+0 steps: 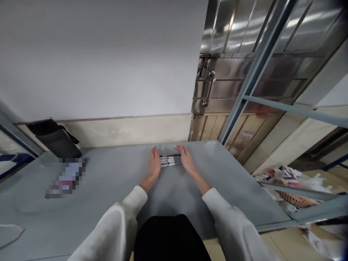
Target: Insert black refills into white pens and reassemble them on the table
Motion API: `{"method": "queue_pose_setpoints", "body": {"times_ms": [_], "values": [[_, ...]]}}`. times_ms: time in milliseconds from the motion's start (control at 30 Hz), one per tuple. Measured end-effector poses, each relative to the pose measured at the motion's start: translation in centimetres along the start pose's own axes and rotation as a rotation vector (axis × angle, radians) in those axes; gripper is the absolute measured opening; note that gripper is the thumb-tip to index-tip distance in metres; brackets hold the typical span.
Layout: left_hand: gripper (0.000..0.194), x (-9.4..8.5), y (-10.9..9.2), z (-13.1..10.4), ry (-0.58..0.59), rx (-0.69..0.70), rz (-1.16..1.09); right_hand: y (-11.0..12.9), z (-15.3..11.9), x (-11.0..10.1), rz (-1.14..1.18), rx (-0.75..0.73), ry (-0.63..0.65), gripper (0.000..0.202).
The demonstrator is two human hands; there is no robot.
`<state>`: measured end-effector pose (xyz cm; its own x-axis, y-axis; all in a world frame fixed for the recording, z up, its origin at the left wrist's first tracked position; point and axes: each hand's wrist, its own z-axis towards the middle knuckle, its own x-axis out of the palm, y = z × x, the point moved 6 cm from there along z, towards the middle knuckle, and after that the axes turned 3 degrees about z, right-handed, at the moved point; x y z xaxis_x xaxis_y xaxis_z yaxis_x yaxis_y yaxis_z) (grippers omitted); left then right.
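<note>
Several slim white, grey and black sticks that look like pens (pixel 170 160) lie side by side on the grey table in the head view. They run crosswise between my two hands, and their exact kind is too small to tell. My left hand (pixel 154 162) stands on edge at their left ends, its palm facing inward and fingers stretched forward. At the right ends my right hand (pixel 186 159) mirrors it, thumb and fingers extended. Both palms appear to touch the ends of the row. No fingers wrap round the pens.
The grey tabletop (pixel 114 195) meets a white wall. On the left lie a dark bottle (pixel 58 139) with a strap and a blurred-out phone-shaped item (pixel 66 178). A metal post (pixel 252 79) rises at the right back corner. Bags and a basket (pixel 296 199) sit beyond the right edge.
</note>
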<state>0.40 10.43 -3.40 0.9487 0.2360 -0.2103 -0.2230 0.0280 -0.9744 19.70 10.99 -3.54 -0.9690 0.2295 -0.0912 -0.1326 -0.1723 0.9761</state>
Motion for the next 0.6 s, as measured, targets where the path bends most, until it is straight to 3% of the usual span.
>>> {"method": "queue_pose_setpoints", "body": {"times_ms": [200,367,600], "values": [[0.043,-0.9,0.1,0.3,-0.044,0.0,0.009,0.4,0.3,-1.1,-0.029,-0.012,0.01,0.052],[0.039,-3.4,-0.5,0.9,-0.028,0.051,0.045,1.3,0.6,-3.7,-0.037,-0.051,-0.013,0.049],[0.023,-5.9,-2.3,1.3,0.208,0.223,0.173,0.8,1.2,-5.5,0.001,-0.068,-0.049,0.033]]}}
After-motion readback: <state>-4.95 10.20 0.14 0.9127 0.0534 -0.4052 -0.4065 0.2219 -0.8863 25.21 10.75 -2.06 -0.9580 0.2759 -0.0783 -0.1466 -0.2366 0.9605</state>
